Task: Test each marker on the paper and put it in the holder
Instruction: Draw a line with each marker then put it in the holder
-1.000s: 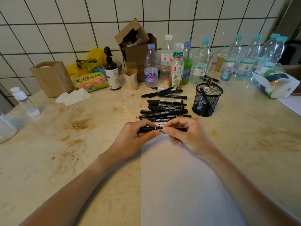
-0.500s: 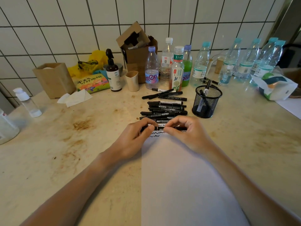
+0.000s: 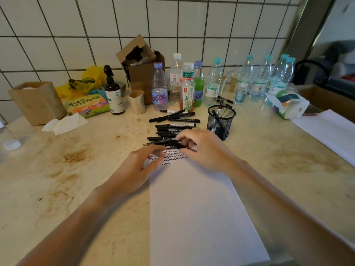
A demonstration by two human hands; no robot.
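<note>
A white paper sheet point(image 3: 196, 208) lies in front of me, with black wavy test scribbles point(image 3: 172, 157) along its far end. My right hand point(image 3: 203, 148) grips a black marker point(image 3: 173, 145) just above the scribbles; the marker is blurred. My left hand point(image 3: 142, 166) is at the sheet's far left corner, apart from the marker, its fingers curled and loose with nothing seen in them. Several black markers point(image 3: 172, 129) lie in a pile right behind my hands. The black mesh holder point(image 3: 221, 121) stands to the pile's right with a few markers in it.
Several plastic bottles point(image 3: 211, 87) line the back along the tiled wall, beside a cardboard box point(image 3: 142, 73), a beige cup point(image 3: 136, 101) and a brown pump bottle point(image 3: 114, 96). A paper bag point(image 3: 36, 102) stands at the left. A second white sheet point(image 3: 326, 129) lies at the right.
My two hands held the marker together; now they have come apart, the right hand keeps the marker and the left has let go. The view has tilted up slightly.
</note>
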